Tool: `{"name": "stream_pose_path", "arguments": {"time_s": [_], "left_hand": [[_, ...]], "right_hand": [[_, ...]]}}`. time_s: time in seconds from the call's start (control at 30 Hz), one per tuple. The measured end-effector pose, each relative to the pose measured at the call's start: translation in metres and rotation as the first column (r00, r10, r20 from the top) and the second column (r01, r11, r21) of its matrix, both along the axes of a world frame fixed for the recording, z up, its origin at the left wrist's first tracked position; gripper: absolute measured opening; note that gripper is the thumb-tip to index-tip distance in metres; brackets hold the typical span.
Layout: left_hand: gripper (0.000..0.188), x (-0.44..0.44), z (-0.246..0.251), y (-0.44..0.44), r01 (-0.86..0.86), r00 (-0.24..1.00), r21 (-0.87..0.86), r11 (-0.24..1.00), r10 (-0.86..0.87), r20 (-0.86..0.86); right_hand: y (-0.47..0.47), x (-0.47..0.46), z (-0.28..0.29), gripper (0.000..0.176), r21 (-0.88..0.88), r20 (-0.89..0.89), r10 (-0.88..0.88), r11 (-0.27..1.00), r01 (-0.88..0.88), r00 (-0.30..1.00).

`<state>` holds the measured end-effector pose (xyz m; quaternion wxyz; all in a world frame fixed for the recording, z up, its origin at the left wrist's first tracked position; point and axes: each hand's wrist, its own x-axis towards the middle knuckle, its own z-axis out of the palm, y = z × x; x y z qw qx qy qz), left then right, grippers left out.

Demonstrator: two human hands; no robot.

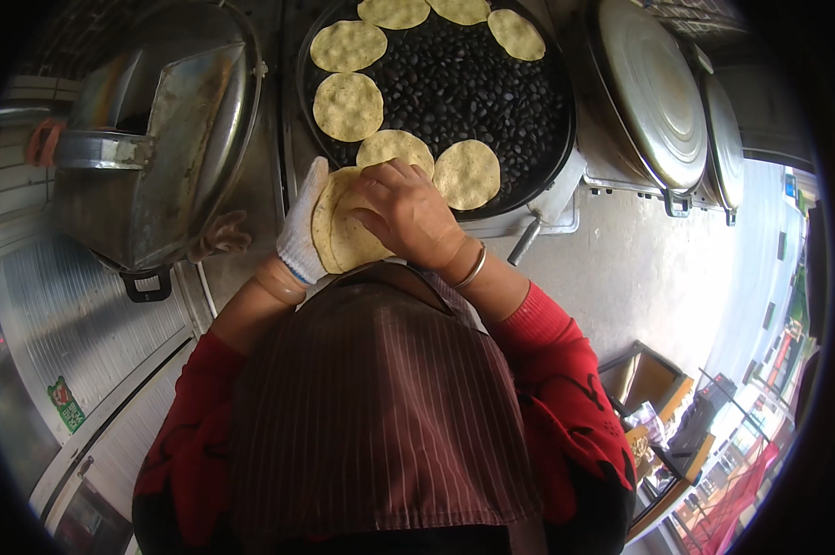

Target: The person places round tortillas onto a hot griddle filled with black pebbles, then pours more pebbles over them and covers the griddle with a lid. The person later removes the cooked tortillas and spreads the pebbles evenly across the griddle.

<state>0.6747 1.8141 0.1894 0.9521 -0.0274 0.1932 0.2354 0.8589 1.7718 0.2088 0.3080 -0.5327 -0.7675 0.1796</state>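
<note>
My left hand [304, 225], in a white knitted glove, grips a small stack of round, thin flatbreads [341, 236] from the left. Against the top of that stack, my bare right hand [410, 211] has its fingers bent and its thumb lying across the upper flatbread; the fingertips' grip is partly hidden. Just beyond my hands is a large round pan [571, 132] filled with dark pebbles [452, 90]. Several flatbreads lie on the pebbles along the rim, among them one at the near right [467, 175] and one at the left [348, 107].
A large metal pot [182, 139] with an angled metal lid stands left of the pan. Beside it hangs a glove-like item [220, 236]. Lidded pots [650, 90] stand at right. A handle [525, 243] juts toward me below the pan. Wooden boxes [643, 381] are at lower right.
</note>
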Motion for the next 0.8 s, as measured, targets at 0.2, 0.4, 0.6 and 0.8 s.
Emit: {"name": "stream_pose_path", "arguments": {"time_s": [0.2, 0.4, 0.6, 0.8], "left_hand": [[0.076, 0.002, -0.008, 0.000, 0.032, 0.999, -0.018, 0.999, -0.033, -0.012], [0.082, 0.009, -0.006, 0.002, 0.055, 0.998, -0.039, 0.998, -0.056, -0.021], [0.091, 0.014, -0.005, 0.013, 0.052, 0.999, 0.022, 0.998, -0.052, -0.011], [0.096, 0.022, -0.023, 0.018, 0.043, 0.999, -0.045, 0.998, -0.044, -0.022]], "right_hand": [[-0.007, -0.002, -0.014, 0.025, -0.033, 0.027, -0.028, 0.999, 0.029, 0.999], [-0.003, 0.016, -0.016, 0.027, -0.032, 0.030, -0.019, 0.999, 0.020, 0.999], [-0.017, 0.023, -0.016, 0.030, -0.099, -0.253, -0.067, 0.994, 0.043, 0.965], [-0.017, 0.037, -0.023, 0.025, 0.000, -0.221, -0.046, 0.999, 0.048, 0.974]]}}
